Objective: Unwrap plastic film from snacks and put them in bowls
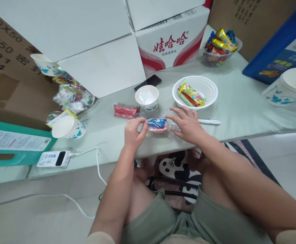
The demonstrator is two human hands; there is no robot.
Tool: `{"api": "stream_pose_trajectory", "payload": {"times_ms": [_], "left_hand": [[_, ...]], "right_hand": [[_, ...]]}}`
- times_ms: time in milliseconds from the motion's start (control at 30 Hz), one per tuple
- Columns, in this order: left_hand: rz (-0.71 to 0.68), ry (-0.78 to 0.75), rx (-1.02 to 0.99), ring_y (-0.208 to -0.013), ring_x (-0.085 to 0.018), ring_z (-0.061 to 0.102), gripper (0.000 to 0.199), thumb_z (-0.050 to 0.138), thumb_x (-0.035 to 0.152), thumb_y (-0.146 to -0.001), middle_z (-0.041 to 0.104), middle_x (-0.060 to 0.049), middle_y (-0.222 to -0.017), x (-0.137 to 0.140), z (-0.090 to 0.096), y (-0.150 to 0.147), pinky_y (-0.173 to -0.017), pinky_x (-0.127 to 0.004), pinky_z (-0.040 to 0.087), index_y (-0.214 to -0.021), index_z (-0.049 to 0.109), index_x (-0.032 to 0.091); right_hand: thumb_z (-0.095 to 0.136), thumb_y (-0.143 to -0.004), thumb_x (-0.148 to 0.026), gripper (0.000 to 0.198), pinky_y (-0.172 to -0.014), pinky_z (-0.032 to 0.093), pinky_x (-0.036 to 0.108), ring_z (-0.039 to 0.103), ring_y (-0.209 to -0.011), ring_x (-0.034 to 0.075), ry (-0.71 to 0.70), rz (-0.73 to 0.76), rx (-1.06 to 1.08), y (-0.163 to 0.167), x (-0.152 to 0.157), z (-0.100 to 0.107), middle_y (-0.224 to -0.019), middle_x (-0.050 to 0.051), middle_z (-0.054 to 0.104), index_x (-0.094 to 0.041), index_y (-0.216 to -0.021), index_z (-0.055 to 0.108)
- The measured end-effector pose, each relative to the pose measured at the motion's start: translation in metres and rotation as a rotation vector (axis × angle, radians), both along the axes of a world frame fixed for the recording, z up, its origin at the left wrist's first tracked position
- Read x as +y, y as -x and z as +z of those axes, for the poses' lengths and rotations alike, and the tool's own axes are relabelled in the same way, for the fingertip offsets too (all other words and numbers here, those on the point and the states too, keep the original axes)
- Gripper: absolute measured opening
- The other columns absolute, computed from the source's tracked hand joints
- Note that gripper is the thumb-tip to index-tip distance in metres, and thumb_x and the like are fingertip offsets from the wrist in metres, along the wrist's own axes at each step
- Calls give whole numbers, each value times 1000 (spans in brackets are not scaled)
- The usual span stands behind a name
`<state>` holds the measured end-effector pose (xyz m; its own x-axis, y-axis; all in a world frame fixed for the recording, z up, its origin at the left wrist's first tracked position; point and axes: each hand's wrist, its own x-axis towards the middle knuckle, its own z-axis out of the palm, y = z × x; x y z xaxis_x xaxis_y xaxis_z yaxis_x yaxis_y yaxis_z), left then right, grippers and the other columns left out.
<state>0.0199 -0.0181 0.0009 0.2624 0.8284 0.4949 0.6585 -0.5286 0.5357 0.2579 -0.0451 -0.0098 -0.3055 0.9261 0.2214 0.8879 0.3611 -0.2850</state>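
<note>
Near the table's front edge lies a small clear-wrapped packet (pixel 158 125), blue on top and pink along its lower side. At its left end, my left hand (pixel 134 133) pinches the wrapper between thumb and forefinger. My right hand (pixel 187 124) is open over the right end, fingers spread and fingertips close to the clear film. A white plastic knife-like utensil (pixel 210 121) sticks out from beneath the right hand, its other end hidden. Just behind are a red packet in clear film (pixel 126 110) and a paper cup (pixel 147 96).
A white bowl (pixel 214 88) with several wrapped snacks and a dark phone (pixel 151 81) are further back. White cartons (pixel 168 44) stand behind them. Right are a candy bowl (pixel 220 59) and large cups (pixel 282 89); left are another cup (pixel 68 127) and a cabled white device (pixel 53 159).
</note>
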Motion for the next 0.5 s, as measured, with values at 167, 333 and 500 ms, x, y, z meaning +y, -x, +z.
{"api": "stream_pose_trajectory", "payload": {"times_ms": [167, 333, 500], "left_hand": [[-59, -80, -8, -75, -18, 67, 17, 51, 30, -88, 74, -6, -81, -19, 3, -3, -71, -30, 51, -83, 65, 22], [74, -39, -36, -50, -13, 52, 15, 55, 28, -78, 60, 1, -56, -25, 1, 6, -56, -27, 44, -65, 57, 22], [117, 47, -74, -45, -12, 41, 16, 57, 32, -70, 48, 3, -47, -17, 4, 10, -54, -27, 41, -57, 54, 23]], "right_hand": [[60, -83, -14, 65, -114, 23, 56, 44, -139, 33, -41, 169, 52, 18, 1, 8, -142, 8, 62, -31, -145, 51], [52, -91, -21, 22, -74, 38, 32, 63, -77, 19, 30, 324, 78, 8, -1, 11, -81, 4, 73, -23, -96, 73], [50, -95, -30, 25, -70, 35, 31, 62, -75, 18, 30, 388, 97, -12, -27, 17, -81, 6, 71, -21, -79, 68]]}}
